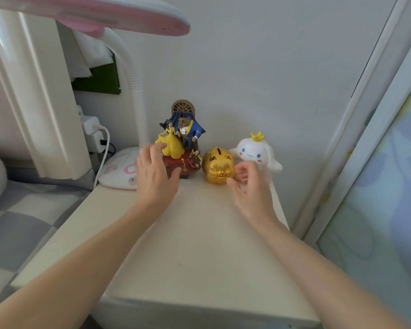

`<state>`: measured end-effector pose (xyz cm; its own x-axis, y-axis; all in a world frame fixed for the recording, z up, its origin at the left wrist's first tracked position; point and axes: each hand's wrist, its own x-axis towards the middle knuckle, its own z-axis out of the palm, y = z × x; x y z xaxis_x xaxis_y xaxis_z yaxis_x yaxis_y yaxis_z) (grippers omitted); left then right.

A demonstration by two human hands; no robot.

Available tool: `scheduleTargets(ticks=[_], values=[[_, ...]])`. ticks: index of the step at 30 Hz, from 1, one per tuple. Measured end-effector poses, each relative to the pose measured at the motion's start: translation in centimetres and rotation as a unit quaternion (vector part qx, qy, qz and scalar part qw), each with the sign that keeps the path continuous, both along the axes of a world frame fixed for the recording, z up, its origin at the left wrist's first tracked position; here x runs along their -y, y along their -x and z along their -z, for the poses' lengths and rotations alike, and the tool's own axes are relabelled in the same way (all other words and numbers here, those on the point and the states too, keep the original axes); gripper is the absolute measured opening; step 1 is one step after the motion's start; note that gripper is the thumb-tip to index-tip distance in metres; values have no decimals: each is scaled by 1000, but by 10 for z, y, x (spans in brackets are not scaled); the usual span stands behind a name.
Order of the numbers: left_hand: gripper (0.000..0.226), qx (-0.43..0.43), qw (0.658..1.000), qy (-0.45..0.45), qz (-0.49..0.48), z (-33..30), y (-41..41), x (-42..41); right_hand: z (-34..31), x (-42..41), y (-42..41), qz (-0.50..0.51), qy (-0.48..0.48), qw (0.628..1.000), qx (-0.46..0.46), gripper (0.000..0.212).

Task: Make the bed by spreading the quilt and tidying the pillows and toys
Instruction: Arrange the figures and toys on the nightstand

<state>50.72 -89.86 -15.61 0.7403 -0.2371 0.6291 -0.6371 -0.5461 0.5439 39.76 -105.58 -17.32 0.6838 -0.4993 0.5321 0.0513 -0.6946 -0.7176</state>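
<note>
cream tabletop [199,233] by wall. left hand [156,176] and right hand [249,186] spread, empty. dancing figurine [182,141] likely rigid, fragile; grip its red base.

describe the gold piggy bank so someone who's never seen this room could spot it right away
Find the cream bedside table against the white wall; three toys stand along its back edge. The gold piggy bank is the middle one, between the dancing-couple figurine and the white crowned dog toy. It alone is shiny metallic gold, with a coin slot.
</note>
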Motion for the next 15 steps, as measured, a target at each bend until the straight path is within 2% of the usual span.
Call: scheduleTargets(ticks=[2, 4, 15], values=[[60, -79, 996, -35, 1, 6, -4, -5, 4, 1, -8, 12, 28, 997, -71, 37], [62, -106, 992, -65, 0, 9, -6, -5, 4, 1, -11, 27, 28, 995, -87, 41], [42, -41, 982, -176, -62, 9, -10, 6, -6, -10, -19, 87, 75, 985, -130, 38]])
